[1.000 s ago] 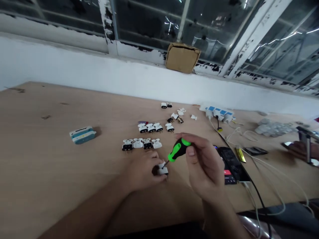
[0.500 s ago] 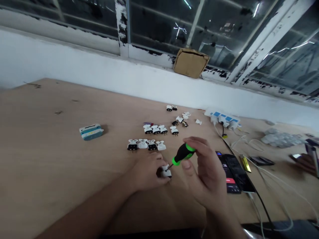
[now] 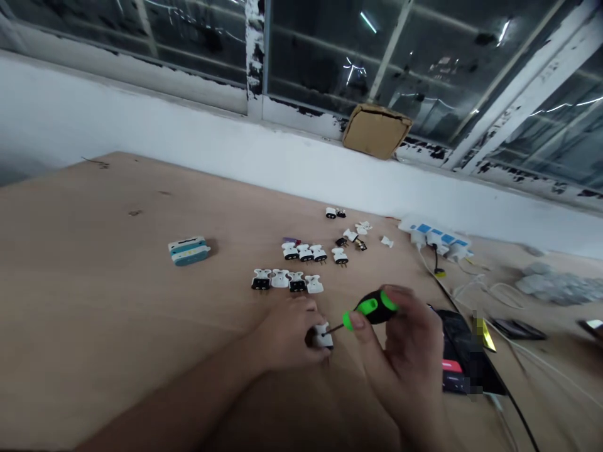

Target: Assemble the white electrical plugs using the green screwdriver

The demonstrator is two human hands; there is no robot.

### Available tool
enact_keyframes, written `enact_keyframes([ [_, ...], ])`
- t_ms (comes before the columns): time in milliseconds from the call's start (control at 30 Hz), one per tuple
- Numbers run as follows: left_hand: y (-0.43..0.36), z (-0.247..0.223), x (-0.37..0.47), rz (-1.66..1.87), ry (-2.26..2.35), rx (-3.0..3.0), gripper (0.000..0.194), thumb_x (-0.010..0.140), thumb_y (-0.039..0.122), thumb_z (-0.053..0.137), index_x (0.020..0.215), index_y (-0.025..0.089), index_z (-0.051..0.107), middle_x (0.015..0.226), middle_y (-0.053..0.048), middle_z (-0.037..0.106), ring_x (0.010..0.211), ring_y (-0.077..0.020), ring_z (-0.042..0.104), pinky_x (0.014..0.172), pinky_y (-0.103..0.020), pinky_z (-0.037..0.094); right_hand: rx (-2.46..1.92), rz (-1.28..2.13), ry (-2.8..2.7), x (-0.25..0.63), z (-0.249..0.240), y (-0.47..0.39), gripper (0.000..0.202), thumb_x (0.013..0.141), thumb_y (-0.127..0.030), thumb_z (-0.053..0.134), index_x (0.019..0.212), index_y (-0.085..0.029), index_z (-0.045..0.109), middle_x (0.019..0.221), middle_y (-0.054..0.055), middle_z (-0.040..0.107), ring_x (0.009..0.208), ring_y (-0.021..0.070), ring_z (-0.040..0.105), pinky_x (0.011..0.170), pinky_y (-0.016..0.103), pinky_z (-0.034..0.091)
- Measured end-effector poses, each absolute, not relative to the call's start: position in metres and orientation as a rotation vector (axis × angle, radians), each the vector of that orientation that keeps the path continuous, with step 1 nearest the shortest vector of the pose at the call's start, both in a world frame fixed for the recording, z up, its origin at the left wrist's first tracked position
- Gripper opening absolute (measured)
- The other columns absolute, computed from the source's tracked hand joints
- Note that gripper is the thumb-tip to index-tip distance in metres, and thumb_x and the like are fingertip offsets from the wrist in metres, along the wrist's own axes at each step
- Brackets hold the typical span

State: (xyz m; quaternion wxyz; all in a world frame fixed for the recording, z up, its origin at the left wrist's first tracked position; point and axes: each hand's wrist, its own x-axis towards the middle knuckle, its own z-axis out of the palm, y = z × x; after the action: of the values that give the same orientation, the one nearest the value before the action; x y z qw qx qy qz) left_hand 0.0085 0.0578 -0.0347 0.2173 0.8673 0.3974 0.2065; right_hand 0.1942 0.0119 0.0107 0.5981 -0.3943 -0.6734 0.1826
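My left hand (image 3: 289, 336) presses a small white plug (image 3: 323, 338) with a black base against the table, its fingers closed round it. A black and green screwdriver (image 3: 377, 306) is gripped in my right hand (image 3: 407, 361), its thin shaft slanting down left to the plug's top. Just beyond my left hand lies a row of white shells, two with black inserts (image 3: 297, 282). Behind that row stand several white and black plugs (image 3: 305, 252) with metal pins.
A blue and white block (image 3: 188, 250) sits at the left. Loose plug parts (image 3: 360, 243) and a power strip (image 3: 436, 237) lie toward the wall. Phones (image 3: 464, 342), cables and a clear plastic bag (image 3: 560, 282) are at the right. A cardboard piece (image 3: 377, 130) leans at the window.
The screwdriver has tilted lower toward the right, its tip still at the plug, and my right hand has turned with it. The whole view has shifted slightly, moving the scene right and down.
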Motion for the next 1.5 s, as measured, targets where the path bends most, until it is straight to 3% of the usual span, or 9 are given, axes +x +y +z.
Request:
enact_keyframes([
  [167,0.057,-0.032,0.008,0.526,1.102,2.393,0.023,0.076,0.039,0.083,0.093,0.024,0.077,0.094,-0.003,0.068,0.093,-0.0254,0.067,0.084,-0.036,0.051,-1.021,0.410,-1.479,0.191,0.015,0.007,0.038,0.098,-0.020,0.068,0.134,-0.029,0.058,0.125,0.009,0.070,0.108,0.0243,0.072,0.083,0.037,0.063],
  [400,0.057,-0.028,0.005,0.489,1.099,2.387,0.027,0.079,0.044,0.082,0.100,0.026,0.077,0.100,-0.003,0.069,0.099,-0.0270,0.068,0.085,-0.036,0.051,-0.898,0.455,-1.325,0.206,0.028,0.017,0.043,0.094,-0.021,0.075,0.132,-0.034,0.058,0.122,0.008,0.075,0.097,0.0221,0.076,0.078,0.037,0.065],
  [533,0.058,-0.034,0.005,0.526,1.070,2.408,0.037,0.081,0.041,0.082,0.113,0.024,0.076,0.106,-0.005,0.071,0.103,-0.0286,0.068,0.091,-0.038,0.051,-1.118,0.349,-1.199,0.240,0.016,0.059,0.054,0.087,-0.039,0.082,0.131,-0.026,0.055,0.103,0.007,0.076,0.085,0.0221,0.074,0.064,0.033,0.061],
  [633,0.058,-0.037,0.005,0.585,1.052,2.392,0.041,0.081,0.035,0.081,0.119,0.024,0.074,0.113,-0.006,0.070,0.106,-0.0277,0.067,0.093,-0.037,0.051,-1.527,0.389,-1.429,0.267,-0.006,0.095,0.051,0.092,-0.051,0.069,0.129,-0.017,0.059,0.092,0.007,0.074,0.068,0.0192,0.066,0.054,0.031,0.053],
  [800,0.057,-0.031,0.004,0.525,1.075,2.403,0.026,0.084,0.035,0.078,0.108,0.023,0.074,0.113,-0.005,0.068,0.099,-0.0252,0.066,0.087,-0.035,0.051,-1.786,0.378,-1.601,0.285,-0.038,0.129,0.033,0.079,-0.030,0.074,0.109,-0.017,0.073,0.079,0.004,0.071,0.072,0.0225,0.065,0.072,0.037,0.054],
  [1000,0.058,-0.029,0.006,0.437,1.128,2.364,0.031,0.085,0.045,0.080,0.107,0.023,0.074,0.112,-0.005,0.068,0.105,-0.0277,0.066,0.089,-0.037,0.050,-1.947,0.250,-1.739,0.272,-0.034,0.120,0.041,0.084,-0.027,0.071,0.123,-0.015,0.071,0.115,0.019,0.071,0.105,0.0331,0.065,0.094,0.044,0.048],
  [1100,0.056,-0.028,0.006,0.460,1.142,2.365,0.042,0.080,0.048,0.084,0.113,0.023,0.073,0.119,-0.007,0.067,0.109,-0.0305,0.064,0.094,-0.040,0.050,-1.938,0.227,-1.810,0.253,-0.022,0.095,0.037,0.091,-0.032,0.065,0.124,-0.016,0.070,0.119,0.018,0.070,0.103,0.0311,0.065,0.090,0.041,0.048],
  [1267,0.053,-0.026,0.009,0.481,1.159,2.385,0.037,0.077,0.044,0.084,0.103,0.021,0.073,0.113,-0.009,0.067,0.106,-0.0313,0.064,0.093,-0.042,0.050,-1.783,0.516,-2.049,0.203,-0.014,0.044,0.020,0.090,-0.036,0.064,0.075,-0.023,0.066,0.070,0.001,0.068,0.066,0.0185,0.061,0.061,0.030,0.039],
  [1500,0.058,-0.029,0.009,0.454,1.149,2.403,0.030,0.076,0.017,0.071,0.106,0.018,0.074,0.107,-0.008,0.069,0.101,-0.0285,0.064,0.087,-0.039,0.048,-1.897,0.600,-2.011,0.169,-0.009,0.034,0.002,0.076,-0.023,0.067,0.077,-0.022,0.068,0.088,0.013,0.076,0.080,0.0286,0.068,0.066,0.036,0.041],
])
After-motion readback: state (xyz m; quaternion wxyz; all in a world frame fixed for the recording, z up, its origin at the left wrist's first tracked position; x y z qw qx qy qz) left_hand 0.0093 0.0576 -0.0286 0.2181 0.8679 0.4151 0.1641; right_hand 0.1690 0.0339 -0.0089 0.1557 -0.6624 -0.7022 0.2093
